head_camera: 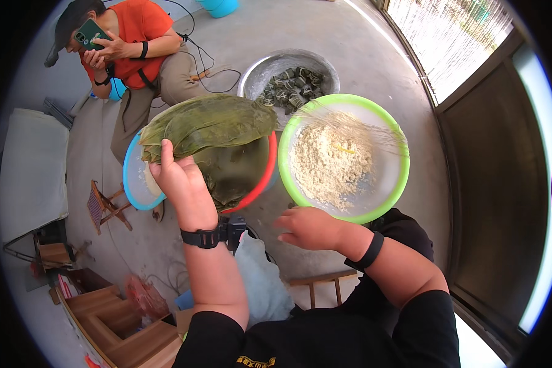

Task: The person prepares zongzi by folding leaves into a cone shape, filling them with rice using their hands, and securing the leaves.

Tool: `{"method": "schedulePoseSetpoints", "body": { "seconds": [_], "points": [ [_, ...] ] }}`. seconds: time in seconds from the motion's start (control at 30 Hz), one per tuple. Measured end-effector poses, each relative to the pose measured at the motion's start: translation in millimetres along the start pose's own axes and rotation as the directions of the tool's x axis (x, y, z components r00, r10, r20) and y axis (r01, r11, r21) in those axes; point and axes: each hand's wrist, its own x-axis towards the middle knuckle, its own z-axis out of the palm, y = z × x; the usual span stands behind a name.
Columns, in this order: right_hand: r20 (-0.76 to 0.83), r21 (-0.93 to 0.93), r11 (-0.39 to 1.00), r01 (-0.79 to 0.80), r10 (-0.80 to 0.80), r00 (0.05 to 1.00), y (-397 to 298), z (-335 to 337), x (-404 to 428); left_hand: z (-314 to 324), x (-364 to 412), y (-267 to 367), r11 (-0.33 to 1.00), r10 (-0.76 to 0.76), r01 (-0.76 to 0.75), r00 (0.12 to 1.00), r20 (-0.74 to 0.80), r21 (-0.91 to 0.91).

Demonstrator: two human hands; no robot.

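Observation:
My left hand [184,177] grips the stem end of a stack of broad green wrapping leaves [211,122], raised over a red-rimmed basin [269,170] holding murky water and more leaves. My right hand [310,227] holds nothing visible; its fingers hang loosely apart just below the near rim of a lime-green basin [399,184]. In that basin lies pale, rice-like grain [329,161] with a small yellow strip [346,150] on it. Thin strings [368,130] drape across its far right side. Behind stands a metal basin [253,76] with several tied, leaf-wrapped dumplings [294,87].
A blue-rimmed basin [135,198] with pale grain sits left of the red one. Further left is a folding stool [103,207]. Another person [138,46] sits at the far left, holding a phone [92,34]. Cables [207,60] trail nearby. A dark door panel [497,179] bounds the right.

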Motion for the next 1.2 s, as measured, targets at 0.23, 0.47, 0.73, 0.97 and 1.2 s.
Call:
{"method": "schedulePoseSetpoints", "body": {
  "seconds": [0.23,0.47,0.73,0.97,1.2],
  "points": [
    [-0.008,-0.044,0.999,0.009,-0.010,1.000,4,-4,-6,12,1,-36,0.898,-0.250,0.220,0.968,-0.031,-0.381],
    [-0.019,-0.071,0.997,-0.011,0.010,1.000,6,-14,-13,3,-32,-49,0.883,-0.311,0.366,0.925,0.220,-0.294],
    [-0.051,-0.124,0.992,0.019,-0.026,0.998,14,-22,-29,-27,-99,-57,0.818,-0.557,0.508,0.816,-0.153,-0.272],
    [0.057,-0.268,0.963,-0.020,0.037,0.998,18,-13,-45,-102,-182,-87,0.718,-0.639,0.692,0.698,-0.323,0.076],
    [0.095,-0.333,0.941,-0.064,0.101,0.990,26,-14,-53,-131,-188,-120,0.621,-0.741,0.772,0.635,-0.218,0.136]
  ]
}}
